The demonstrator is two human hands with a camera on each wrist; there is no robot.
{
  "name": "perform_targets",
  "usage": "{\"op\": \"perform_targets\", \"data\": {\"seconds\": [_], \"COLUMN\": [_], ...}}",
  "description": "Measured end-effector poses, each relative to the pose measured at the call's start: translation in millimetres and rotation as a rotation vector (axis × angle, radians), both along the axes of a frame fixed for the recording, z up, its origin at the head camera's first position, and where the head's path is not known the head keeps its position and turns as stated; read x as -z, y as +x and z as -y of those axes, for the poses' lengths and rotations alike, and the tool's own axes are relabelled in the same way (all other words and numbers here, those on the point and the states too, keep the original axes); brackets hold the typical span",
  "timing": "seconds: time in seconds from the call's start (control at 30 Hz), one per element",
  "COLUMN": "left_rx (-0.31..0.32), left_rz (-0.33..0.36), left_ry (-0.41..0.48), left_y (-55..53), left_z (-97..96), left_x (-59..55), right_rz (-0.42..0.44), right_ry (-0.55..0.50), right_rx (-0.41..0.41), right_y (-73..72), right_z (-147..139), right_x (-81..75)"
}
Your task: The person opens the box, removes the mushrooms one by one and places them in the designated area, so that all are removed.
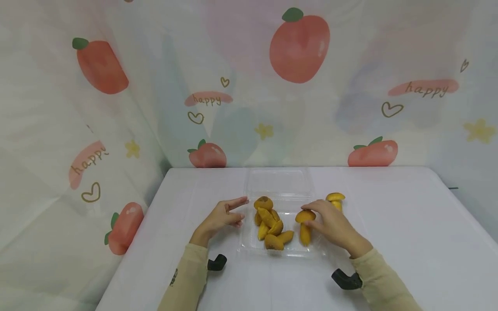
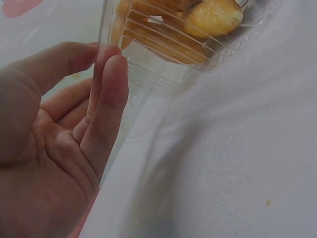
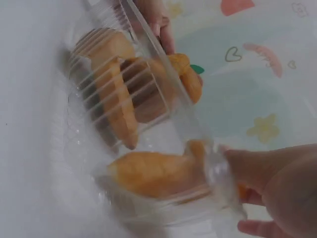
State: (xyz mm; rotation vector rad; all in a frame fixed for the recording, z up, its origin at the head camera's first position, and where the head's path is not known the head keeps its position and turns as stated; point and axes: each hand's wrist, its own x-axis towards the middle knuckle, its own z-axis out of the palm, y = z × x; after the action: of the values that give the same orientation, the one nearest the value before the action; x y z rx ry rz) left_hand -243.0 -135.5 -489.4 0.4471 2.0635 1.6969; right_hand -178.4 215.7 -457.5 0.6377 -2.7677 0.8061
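Observation:
A clear plastic clamshell box (image 1: 293, 252) lies with its lid (image 1: 278, 182) folded back. On its left side sits a heap of yellow-brown mushrooms (image 1: 266, 216), also visible through the ribbed wall in the left wrist view. My right hand (image 1: 333, 224) reaches over the right wall and holds a mushroom (image 1: 305, 235) by its cap, stem toward me, inside the box. With fingers extended, my left hand (image 1: 221, 218) is at the box's left wall; the left wrist view shows its fingertips (image 2: 115, 74) against the plastic.
Another yellow mushroom (image 1: 335, 198) lies on the white tablecloth (image 1: 408, 216) behind my right hand, partly hidden by it. A fruit-patterned curtain (image 1: 249, 86) hangs along the table's back edge. Black wrist mounts (image 1: 346, 280) stick out by both sleeves.

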Motion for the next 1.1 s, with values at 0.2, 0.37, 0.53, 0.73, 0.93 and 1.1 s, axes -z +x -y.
{"op": "perform_targets", "data": {"seconds": [0.2, 0.37, 0.53, 0.73, 0.93, 1.1], "left_rx": [-0.002, 0.002, -0.007, 0.003, 0.007, 0.012], "left_rz": [0.000, 0.006, 0.023, 0.021, 0.019, 0.014], "left_ry": [0.004, 0.000, -0.003, 0.002, 0.007, 0.005], "left_y": [0.4, 1.4, 2.7, 1.1, 2.3, 2.7], "left_z": [-0.7, -2.1, -1.9, -2.5, -1.7, -2.4], "left_x": [1.2, -0.4, -2.3, -1.4, -1.7, -2.6], "right_rz": [-0.077, -0.072, -0.090, -0.036, 0.015, -0.004], "right_ry": [-0.075, -0.171, -0.237, -0.399, -0.503, -0.530], "right_rx": [0.049, 0.053, 0.042, -0.001, -0.057, -0.075], "right_y": [-2.9, -4.1, -4.3, -5.6, -4.6, -3.7], "right_z": [-1, -2, -4, -12, -16, -19], "right_x": [-0.9, -1.7, -6.8, -13.3, -17.6, -19.8]}}
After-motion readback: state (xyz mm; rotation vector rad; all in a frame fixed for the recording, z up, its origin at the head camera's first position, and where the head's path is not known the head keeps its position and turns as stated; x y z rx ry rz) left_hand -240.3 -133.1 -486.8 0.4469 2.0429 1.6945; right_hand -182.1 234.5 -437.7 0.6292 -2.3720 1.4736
